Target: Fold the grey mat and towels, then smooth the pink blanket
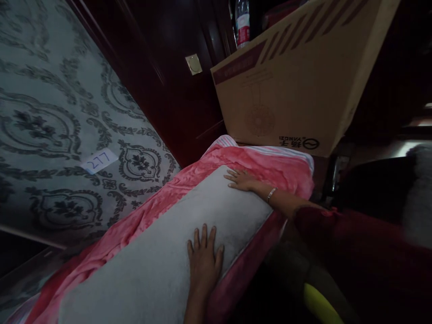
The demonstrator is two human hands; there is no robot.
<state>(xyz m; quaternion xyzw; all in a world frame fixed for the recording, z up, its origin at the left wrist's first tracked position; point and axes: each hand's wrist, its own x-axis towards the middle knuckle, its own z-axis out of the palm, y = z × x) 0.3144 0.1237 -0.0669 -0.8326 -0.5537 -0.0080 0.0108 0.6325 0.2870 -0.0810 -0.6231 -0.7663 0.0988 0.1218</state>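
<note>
A long grey flat pad or board [162,234] lies on a pink plush blanket [138,225]; its exact kind is not plain. My left hand [204,261] rests palm down on the grey surface near its front edge, with fingers spread. Toward the far end, my right hand [241,180] lies flat on the same surface, fingers stretched out to the left. A bracelet [272,194] circles the right wrist, below a dark red sleeve. Neither hand holds anything. The near end of the grey piece runs out of view at the bottom.
Beyond the blanket stands a large cardboard box [297,85], with a plastic bottle [243,24] behind it. Dark red wood panelling [162,67] and a patterned wall [67,117] with a paper label [99,162] rise at left. Something yellow [320,303] shows at lower right.
</note>
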